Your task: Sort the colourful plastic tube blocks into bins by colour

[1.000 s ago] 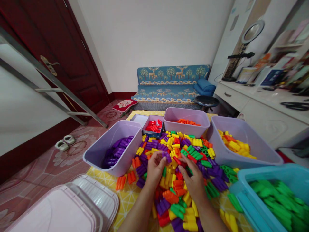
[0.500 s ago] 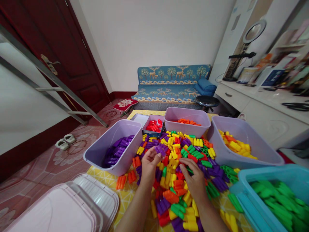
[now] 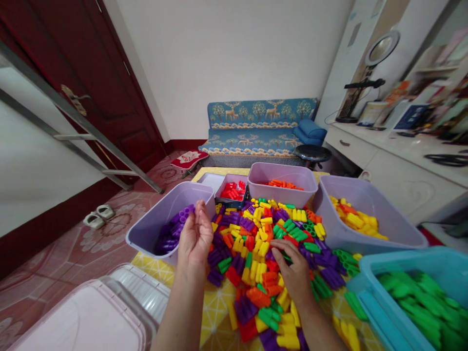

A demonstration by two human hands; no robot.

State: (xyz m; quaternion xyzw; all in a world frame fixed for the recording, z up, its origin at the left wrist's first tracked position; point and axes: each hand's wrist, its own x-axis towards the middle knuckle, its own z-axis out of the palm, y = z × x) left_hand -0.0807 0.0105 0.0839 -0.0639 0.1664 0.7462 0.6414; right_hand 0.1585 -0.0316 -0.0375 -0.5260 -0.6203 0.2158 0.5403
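My left hand is over the right rim of the lilac bin at the left, palm up and fingers stretched out. Just beyond its thumb is a purple tube-shaped toy block, above other purple blocks in that bin; I cannot tell whether it still touches the fingers. My right hand rests low over the mixed pile, fingers apart and slightly bent, holding nothing that I can see. Yellow blocks lie beside its fingertips. Red, orange, green and purple blocks surround it on the yellow cloth.
Lilac bins with orange blocks and yellow blocks stand behind and to the right. A small box holds red blocks. The turquoise bin contains green blocks. Stacked lids lie at front left.
My left hand has moved left from the pile to the purple bin with a purple block, and its fingers have straightened. My right hand has stayed in place.
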